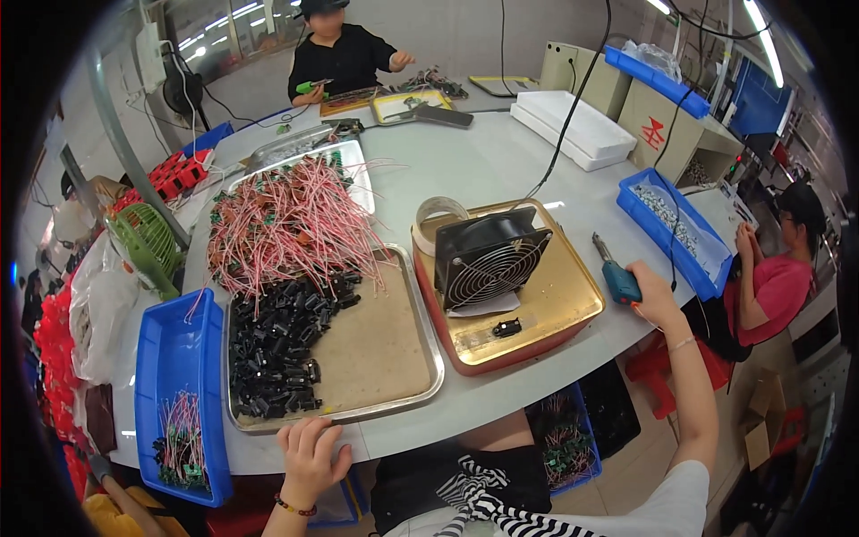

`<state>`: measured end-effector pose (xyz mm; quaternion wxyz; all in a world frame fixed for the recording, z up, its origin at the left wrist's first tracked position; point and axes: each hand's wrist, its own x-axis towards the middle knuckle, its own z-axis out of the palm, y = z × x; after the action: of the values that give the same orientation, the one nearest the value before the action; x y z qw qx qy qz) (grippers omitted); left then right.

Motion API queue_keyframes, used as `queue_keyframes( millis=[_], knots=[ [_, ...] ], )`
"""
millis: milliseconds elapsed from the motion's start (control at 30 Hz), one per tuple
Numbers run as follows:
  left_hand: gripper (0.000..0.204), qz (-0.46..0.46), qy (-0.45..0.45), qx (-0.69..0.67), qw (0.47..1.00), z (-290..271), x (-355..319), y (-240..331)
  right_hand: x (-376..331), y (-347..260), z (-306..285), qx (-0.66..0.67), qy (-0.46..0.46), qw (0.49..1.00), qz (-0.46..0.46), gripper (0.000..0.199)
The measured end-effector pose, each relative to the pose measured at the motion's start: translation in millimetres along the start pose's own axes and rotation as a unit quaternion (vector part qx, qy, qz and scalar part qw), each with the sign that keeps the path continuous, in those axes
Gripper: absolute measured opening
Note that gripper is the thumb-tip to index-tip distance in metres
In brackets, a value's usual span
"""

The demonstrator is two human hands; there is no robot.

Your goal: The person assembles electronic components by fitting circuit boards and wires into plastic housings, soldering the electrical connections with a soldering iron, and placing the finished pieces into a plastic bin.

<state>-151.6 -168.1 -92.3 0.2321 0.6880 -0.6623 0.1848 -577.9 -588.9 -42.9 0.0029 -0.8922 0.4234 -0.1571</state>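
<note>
My right hand (656,297) is closed round the grip of a teal pistol-shaped tool (620,281) with a narrow metal nozzle, its kind unclear. The nozzle points away from me, over the table to the right of a gold tray (573,309). My left hand (310,452) lies at the near table edge, fingers apart, by the front rim of a metal tray (385,336). Many black plastic parts (277,349) fill that tray's left half. One small black part (506,328) lies alone in the gold tray, in front of a black fan (492,255).
Pink-and-white wired boards (291,219) are heaped behind the black parts. A blue bin (179,358) stands left, another blue bin (671,228) right. A tape roll (438,219) leans by the fan. Cables hang overhead. Co-workers sit at the far side (344,63) and right (774,277).
</note>
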Motion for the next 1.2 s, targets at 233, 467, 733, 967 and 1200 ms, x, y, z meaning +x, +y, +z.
queue_keyframes(
  millis=[233, 467, 733, 967, 1200],
  knots=[
    [0.033, -0.027, 0.019, -0.025, 0.999, 2.1, 4.2, 3.1, 23.4, 15.8, 10.2, 0.065, -0.067, 0.995, -0.046, 0.053],
    [0.025, -0.027, 0.075, -0.026, 0.996, -0.1, -0.5, 1.9, -72.7, -4.1, 10.6, 0.011, 0.014, 0.998, 0.062, 0.066],
    [0.024, -0.04, 0.125, -0.034, 0.991, -0.5, -0.1, 9.6, -160.7, -120.6, -83.4, 0.151, -0.272, 0.949, 0.061, 0.044],
    [0.018, -0.06, 0.18, -0.028, 0.981, 2.8, -14.2, 0.3, -106.5, -314.1, -180.2, 0.441, -0.153, 0.766, -0.442, 0.065],
    [0.011, -0.022, 0.256, -0.018, 0.966, 3.4, -5.5, 9.4, -198.2, -404.2, -135.6, 0.672, -0.216, 0.435, -0.56, 0.054]
  ],
)
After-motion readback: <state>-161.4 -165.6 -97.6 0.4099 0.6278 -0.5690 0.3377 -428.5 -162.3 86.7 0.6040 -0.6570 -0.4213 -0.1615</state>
